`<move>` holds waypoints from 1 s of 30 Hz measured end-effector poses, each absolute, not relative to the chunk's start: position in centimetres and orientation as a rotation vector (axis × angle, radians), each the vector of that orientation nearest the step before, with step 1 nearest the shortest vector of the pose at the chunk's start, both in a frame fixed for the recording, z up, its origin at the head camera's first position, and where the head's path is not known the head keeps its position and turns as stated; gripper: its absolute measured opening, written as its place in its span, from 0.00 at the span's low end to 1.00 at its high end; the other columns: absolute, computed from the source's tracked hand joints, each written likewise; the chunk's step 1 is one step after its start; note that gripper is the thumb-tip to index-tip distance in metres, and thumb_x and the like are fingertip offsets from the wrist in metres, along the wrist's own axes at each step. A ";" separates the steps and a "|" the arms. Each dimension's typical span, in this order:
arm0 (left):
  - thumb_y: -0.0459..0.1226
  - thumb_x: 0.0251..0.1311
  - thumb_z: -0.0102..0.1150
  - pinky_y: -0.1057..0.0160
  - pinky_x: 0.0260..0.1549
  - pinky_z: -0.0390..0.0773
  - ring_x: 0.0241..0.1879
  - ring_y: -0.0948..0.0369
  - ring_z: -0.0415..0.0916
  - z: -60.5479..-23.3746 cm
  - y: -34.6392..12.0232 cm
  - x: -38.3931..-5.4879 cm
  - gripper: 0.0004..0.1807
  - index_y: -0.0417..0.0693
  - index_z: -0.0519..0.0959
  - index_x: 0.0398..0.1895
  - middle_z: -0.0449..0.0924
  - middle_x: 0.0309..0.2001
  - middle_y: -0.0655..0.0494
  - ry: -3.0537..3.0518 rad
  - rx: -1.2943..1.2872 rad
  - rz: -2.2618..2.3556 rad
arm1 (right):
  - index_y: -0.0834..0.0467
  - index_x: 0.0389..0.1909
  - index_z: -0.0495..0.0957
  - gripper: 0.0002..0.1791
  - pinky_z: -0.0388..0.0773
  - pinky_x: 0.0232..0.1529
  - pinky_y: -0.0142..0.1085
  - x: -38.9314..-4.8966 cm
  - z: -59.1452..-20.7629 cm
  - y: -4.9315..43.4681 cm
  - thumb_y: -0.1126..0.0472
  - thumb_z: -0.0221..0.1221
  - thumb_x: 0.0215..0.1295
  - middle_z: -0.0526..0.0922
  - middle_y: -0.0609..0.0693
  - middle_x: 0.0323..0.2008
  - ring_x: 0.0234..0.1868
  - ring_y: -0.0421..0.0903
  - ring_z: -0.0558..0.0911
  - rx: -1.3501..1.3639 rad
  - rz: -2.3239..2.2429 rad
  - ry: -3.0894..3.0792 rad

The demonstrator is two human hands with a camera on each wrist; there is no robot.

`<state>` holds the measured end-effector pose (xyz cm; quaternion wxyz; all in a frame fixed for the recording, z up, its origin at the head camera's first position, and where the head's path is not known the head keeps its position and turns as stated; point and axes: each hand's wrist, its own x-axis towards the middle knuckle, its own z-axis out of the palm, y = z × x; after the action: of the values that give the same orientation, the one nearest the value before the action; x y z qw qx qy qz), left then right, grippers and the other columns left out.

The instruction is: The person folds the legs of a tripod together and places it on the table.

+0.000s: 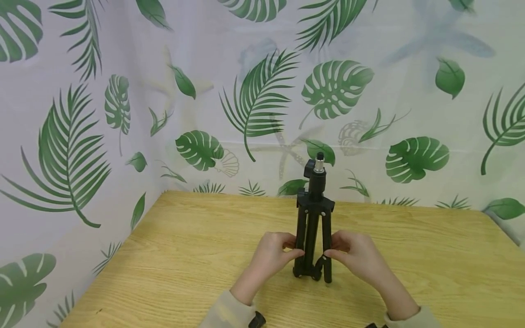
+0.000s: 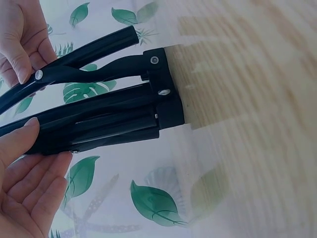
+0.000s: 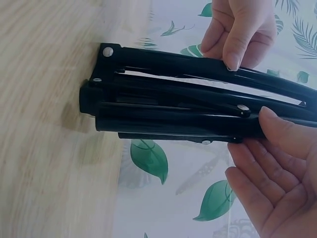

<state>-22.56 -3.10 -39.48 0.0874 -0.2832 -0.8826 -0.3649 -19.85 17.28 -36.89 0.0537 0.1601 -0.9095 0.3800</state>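
A black folding light stand (image 1: 312,228) stands upright on the table, with a silver spigot (image 1: 319,164) and a knob (image 1: 309,169) on top. Low on its left leg, my left hand (image 1: 272,250) pinches the tube between thumb and fingers. My right hand (image 1: 357,253) holds the right leg (image 1: 326,248) the same way at about the same height. In the left wrist view, that leg (image 2: 106,47) is angled slightly out from the rest, joined by a brace (image 2: 119,68). Seen from the right wrist, the legs (image 3: 173,116) lie close together around the lower bracket (image 3: 94,94).
The wooden table (image 1: 184,255) spreads under the stand. Behind it and on the left hangs a white curtain (image 1: 254,182) printed with green leaves, meeting the table's back edge. Light sleeves (image 1: 229,312) with dark wrist straps (image 1: 257,320) cover both forearms.
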 end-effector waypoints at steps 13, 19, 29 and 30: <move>0.39 0.49 0.63 0.72 0.31 0.73 0.29 0.70 0.76 -39.7 -3.2 -22.6 0.08 0.45 0.82 0.31 0.82 0.29 0.58 -2.617 -0.859 -1.103 | 0.59 0.29 0.78 0.06 0.76 0.31 0.38 -19.9 -37.1 17.0 0.64 0.64 0.50 0.80 0.47 0.26 0.30 0.44 0.80 0.474 1.148 -2.732; 0.38 0.49 0.63 0.72 0.30 0.73 0.29 0.71 0.76 -39.6 -3.1 -22.7 0.08 0.45 0.82 0.31 0.82 0.29 0.58 -2.605 -0.865 -1.096 | 0.60 0.28 0.78 0.06 0.76 0.30 0.36 -20.0 -37.1 17.0 0.65 0.64 0.49 0.80 0.47 0.26 0.29 0.43 0.80 0.469 1.155 -2.727; 0.38 0.49 0.63 0.72 0.30 0.72 0.28 0.71 0.76 -39.7 -3.1 -22.8 0.08 0.45 0.82 0.31 0.82 0.29 0.58 -2.616 -0.856 -1.111 | 0.59 0.29 0.78 0.05 0.76 0.30 0.36 -20.0 -37.3 16.8 0.65 0.64 0.49 0.80 0.47 0.26 0.29 0.42 0.79 0.440 1.159 -2.721; 0.38 0.49 0.63 0.72 0.30 0.72 0.28 0.71 0.76 -39.7 -3.1 -22.9 0.08 0.45 0.82 0.31 0.82 0.29 0.58 -2.614 -0.859 -1.110 | 0.59 0.29 0.78 0.05 0.76 0.30 0.37 -20.0 -37.3 16.7 0.65 0.64 0.49 0.80 0.47 0.26 0.29 0.43 0.79 0.437 1.161 -2.721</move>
<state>-22.85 -3.07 -39.71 0.0873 -0.2883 -0.8776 -0.3728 -20.00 16.74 -37.28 0.0754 0.1457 -0.9073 0.3872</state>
